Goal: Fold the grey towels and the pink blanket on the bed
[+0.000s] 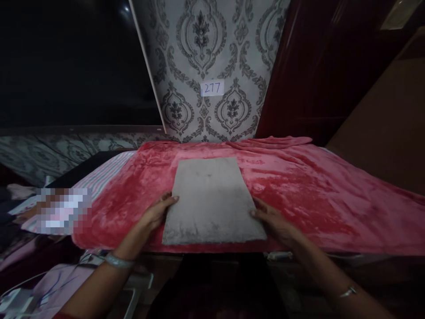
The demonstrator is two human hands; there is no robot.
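A grey rectangular cloth [211, 199], folded flat, lies on a red plush blanket [315, 195] that covers a table. My left hand [156, 213] rests against the cloth's left edge with fingers spread. My right hand [272, 221] touches the cloth's right edge, fingers flat on the blanket. Neither hand grips anything that I can see. A bangle sits on each wrist.
Patterned grey wallpaper [202, 53] with a paper tag reading 277 [212, 87] rises behind the table. A striped cloth [102, 175] lies under the blanket at left. A dark screen [66, 66] fills the upper left. Cables and pink fabric [56, 288] lie low left.
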